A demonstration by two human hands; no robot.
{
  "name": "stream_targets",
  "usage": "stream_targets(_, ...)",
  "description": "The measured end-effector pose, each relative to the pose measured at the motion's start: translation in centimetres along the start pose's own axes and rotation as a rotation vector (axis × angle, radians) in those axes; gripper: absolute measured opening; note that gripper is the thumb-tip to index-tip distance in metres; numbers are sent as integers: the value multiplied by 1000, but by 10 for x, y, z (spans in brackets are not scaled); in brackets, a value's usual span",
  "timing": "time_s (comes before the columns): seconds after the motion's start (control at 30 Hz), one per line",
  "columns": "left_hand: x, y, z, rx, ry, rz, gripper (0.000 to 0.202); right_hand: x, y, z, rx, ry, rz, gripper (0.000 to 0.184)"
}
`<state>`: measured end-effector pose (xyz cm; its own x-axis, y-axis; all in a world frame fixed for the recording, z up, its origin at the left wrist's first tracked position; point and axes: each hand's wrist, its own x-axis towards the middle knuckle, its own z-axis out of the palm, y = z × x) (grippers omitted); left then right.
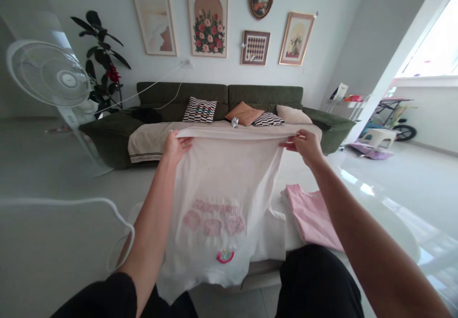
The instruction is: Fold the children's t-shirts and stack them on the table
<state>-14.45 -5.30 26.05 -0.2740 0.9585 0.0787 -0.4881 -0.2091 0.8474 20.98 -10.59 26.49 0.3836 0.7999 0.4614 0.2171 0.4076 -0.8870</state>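
Observation:
A white T-shirt [229,175] with a pink print and a small rainbow near its lower end is stretched between my two hands. Its hem runs taut across the top, and the collar end hangs toward my lap. My left hand [176,146] pinches the hem's left corner. At the right corner, my right hand [303,145] grips the same hem between thumb and fingers. Beside my right forearm, a folded pink garment [311,215] lies on top of other folded pale cloth on the low white table [293,170].
A green sofa [107,137] with several cushions stands against the far wall. To the left is a white standing fan [67,79], with a white cable [89,200] crossing near my left arm. A round glossy surface [386,222] is at the right.

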Motion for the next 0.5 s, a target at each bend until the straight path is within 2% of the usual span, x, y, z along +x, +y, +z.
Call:
stream_targets(0.03,8,-1,2,-15,18,13,23,10,3,3,14,39,-21,13)
stream_targets(0.1,13,3,3,-73,3,138,22,23,1,0,50,133,-106,13)
stream_targets(0.2,-1,10,5,-155,-96,287,22,23,-4,-10,18,187,-270,9)
stream_targets(0.27,-18,6,10,-149,-192,267,18,8,3,-9,-77,46,-263,10)
stream_targets(0.37,-46,-12,27,-39,-322,185,13,-28,31,11,-186,-311,-111,11)
stream_targets(0.43,-62,-21,39,18,-389,163,13,-52,50,31,-244,-496,-74,24)
stream_targets(0.5,-73,-22,48,18,-436,152,14,-72,63,48,-308,-618,-94,45)
